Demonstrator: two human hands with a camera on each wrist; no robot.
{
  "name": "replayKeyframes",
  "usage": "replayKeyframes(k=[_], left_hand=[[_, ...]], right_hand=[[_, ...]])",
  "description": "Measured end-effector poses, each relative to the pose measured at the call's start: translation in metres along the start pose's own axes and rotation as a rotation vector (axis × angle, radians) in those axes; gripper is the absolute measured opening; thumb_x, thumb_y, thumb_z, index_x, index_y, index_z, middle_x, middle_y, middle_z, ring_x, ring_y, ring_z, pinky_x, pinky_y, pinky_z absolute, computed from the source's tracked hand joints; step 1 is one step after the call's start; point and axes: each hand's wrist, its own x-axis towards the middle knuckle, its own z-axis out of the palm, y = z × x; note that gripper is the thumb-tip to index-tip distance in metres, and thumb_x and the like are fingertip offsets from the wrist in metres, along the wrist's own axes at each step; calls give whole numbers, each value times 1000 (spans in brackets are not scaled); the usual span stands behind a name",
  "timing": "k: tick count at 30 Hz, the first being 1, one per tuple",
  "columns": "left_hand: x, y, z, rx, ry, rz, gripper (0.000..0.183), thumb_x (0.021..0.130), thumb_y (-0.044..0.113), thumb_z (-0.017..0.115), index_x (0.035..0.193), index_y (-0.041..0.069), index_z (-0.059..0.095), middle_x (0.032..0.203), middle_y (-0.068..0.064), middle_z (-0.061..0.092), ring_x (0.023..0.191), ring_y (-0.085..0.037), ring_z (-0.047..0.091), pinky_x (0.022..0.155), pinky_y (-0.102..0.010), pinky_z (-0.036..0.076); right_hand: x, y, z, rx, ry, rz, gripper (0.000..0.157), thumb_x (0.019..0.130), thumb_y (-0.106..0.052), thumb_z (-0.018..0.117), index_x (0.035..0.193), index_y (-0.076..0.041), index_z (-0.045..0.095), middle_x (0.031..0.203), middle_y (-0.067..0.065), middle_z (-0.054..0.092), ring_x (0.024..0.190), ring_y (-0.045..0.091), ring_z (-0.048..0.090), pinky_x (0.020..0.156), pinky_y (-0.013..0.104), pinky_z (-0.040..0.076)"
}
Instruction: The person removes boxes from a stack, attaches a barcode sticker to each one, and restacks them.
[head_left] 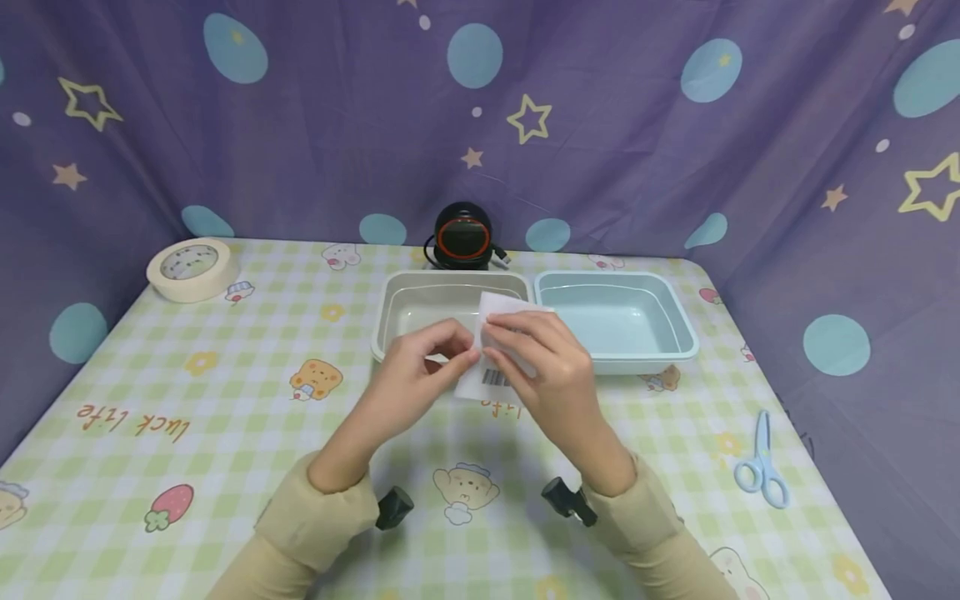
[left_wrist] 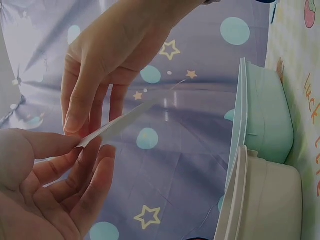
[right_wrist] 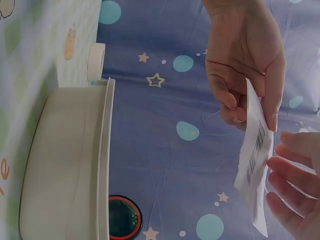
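Observation:
A thin, flat white packet [head_left: 474, 382] with a printed barcode is held up between the two hands, above the front of the grey tray. My left hand [head_left: 420, 367] pinches its left edge between thumb and forefinger, the other fingers curled beneath, as the left wrist view shows. From the right, my right hand [head_left: 551, 367] has its thumb and fingertips on the packet close to that same edge, covering much of its face. The barcode side [right_wrist: 256, 150] shows in the right wrist view. Whether the packet contains anything cannot be seen.
A grey tray [head_left: 378, 321] and a light blue tray [head_left: 692, 337] stand side by side. Behind them sits a round black device [head_left: 463, 237] with a cable. A tape roll [head_left: 198, 287] lies at far left, blue scissors [head_left: 762, 458] at right. Purple curtains border the table.

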Motion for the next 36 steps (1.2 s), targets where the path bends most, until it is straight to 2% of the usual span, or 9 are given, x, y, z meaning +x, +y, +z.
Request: replayKeyframes(k=[14, 27, 36], left_hand=[[-2, 3, 3, -15, -12, 52, 10, 97, 13, 59, 91, 6, 63, 88, -7, 69, 81, -14, 60, 65, -23, 56], [-3, 2, 3, 25, -17, 90, 9, 98, 15, 57, 94, 9, 62, 90, -5, 69, 84, -15, 62, 67, -23, 56], [-4, 3, 2, 27, -19, 72, 9, 98, 14, 57, 95, 8, 63, 94, -6, 70, 88, -16, 64, 70, -26, 58]], right_hand=[[-1, -2, 1, 76, -26, 99, 21, 78, -6, 79, 97, -1, 75, 101, 9, 74, 96, 21, 67, 93, 28, 53], [-2, -4, 2, 96, -22, 121, 14, 80, -4, 77, 94, -1, 75, 97, 8, 75, 93, 20, 67, 88, 27, 55], [-3, -5, 4, 104, 14, 128, 8, 82, -2, 74, 90, -1, 74, 92, 8, 75, 90, 20, 68, 85, 27, 56]])
